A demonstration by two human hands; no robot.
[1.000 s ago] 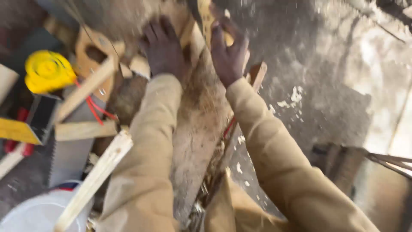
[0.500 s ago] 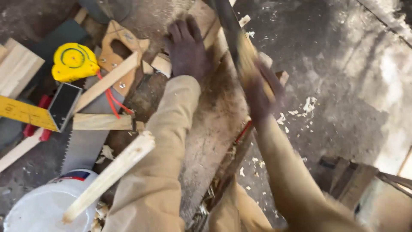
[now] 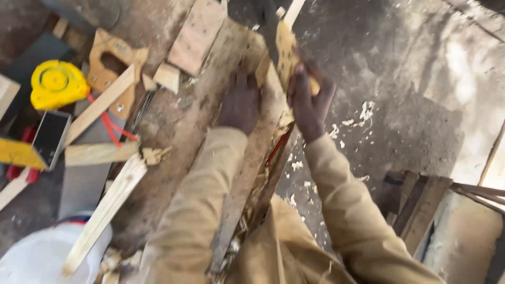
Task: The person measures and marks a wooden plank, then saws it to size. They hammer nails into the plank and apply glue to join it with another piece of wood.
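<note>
Gripping the blurred pale wooden tool handle [image 3: 288,55], my right hand [image 3: 309,102] hides its lower end (top cut off). My left hand [image 3: 240,102] lies flat, open, on one long weathered plank [image 3: 184,126]; one round yellow tape measure [image 3: 52,84] nearby.

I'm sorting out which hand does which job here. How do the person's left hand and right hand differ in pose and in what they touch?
The left hand lies flat, palm down, on the long worn wooden plank; the right hand is curled into a fist around a pale wooden handle. The left hand holds nothing, while the right hand grips a tool whose far end is blurred. Both reach out of tan sleeves, side by side.
</note>
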